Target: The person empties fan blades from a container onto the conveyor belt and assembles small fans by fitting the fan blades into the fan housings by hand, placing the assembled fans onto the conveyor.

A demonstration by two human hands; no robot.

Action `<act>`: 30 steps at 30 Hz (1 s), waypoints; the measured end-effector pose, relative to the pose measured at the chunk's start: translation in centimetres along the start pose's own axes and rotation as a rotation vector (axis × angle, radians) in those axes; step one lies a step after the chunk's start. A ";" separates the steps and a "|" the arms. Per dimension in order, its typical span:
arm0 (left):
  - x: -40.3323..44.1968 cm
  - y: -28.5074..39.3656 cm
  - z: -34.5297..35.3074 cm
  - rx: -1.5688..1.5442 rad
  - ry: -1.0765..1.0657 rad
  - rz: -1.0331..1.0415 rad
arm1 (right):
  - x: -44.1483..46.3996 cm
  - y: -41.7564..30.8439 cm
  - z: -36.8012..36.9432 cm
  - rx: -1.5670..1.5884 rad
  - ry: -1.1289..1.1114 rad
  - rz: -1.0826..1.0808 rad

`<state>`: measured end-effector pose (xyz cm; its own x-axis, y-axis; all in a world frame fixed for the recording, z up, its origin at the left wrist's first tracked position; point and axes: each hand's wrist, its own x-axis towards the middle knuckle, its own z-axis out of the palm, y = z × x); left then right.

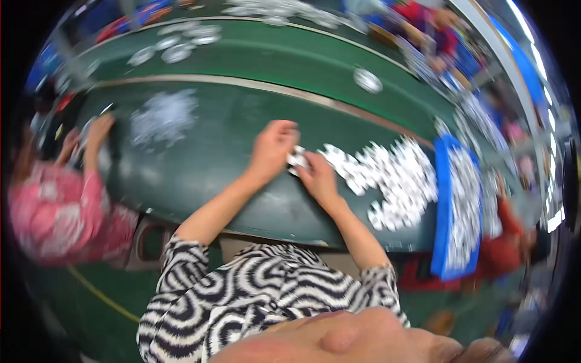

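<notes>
Over the middle of the dark green table (200, 175), my left hand (274, 148) has its fingers curled together; whether they hold something is too blurred to tell. My right hand (319, 176) is close beside it on the right, thumb and fingers pinched on a small white piece (296, 158). A loose pile of small white pieces (399, 175) spreads from just right of my right hand towards the table's right end. Farther left lies a heap of small translucent pieces (163, 118).
A blue tray (443, 209) full of white pieces stands at the right end. Behind a raised ledge (254, 86), a green belt (290, 57) carries shiny round items (368, 80). A co-worker in pink (60, 212) sits at the left, hands on the table.
</notes>
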<state>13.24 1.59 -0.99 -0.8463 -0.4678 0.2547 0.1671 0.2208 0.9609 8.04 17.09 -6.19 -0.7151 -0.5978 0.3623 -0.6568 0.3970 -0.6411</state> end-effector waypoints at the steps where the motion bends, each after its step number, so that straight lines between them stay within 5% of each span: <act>1: 0.5 0.7 -0.4 -0.045 -0.054 0.074 | -0.1 -0.4 0.2 -0.092 0.015 -0.024; 3: 2.2 2.8 -1.8 0.044 -0.160 0.154 | -0.5 -1.0 0.2 -0.051 0.121 -0.139; 6: 7.3 2.3 -5.2 0.403 -0.095 0.359 | -0.8 -0.4 0.2 0.055 0.117 -0.018; 15: 25.6 -11.2 -22.6 1.217 0.330 0.084 | -0.5 -0.1 0.6 0.059 0.142 0.015; 17: 28.9 -17.2 -26.2 1.458 0.363 0.182 | -0.4 -0.2 0.5 0.011 0.129 0.034; 23: 29.8 -16.6 -26.3 1.497 0.218 -0.016 | 0.0 -1.1 0.5 0.074 0.149 0.081; 27: 27.2 -12.9 -21.8 1.368 0.059 0.282 | 0.2 -1.3 0.4 0.113 0.159 0.080; 30: 20.7 -5.8 -15.8 0.965 -0.099 0.554 | 0.1 -1.1 0.5 0.164 0.202 0.060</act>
<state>2.72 -22.94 0.39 -0.8205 -0.0383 0.5704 0.1069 0.9698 0.2190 8.85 16.27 -5.77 -0.7955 -0.4191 0.4376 -0.5761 0.2994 -0.7606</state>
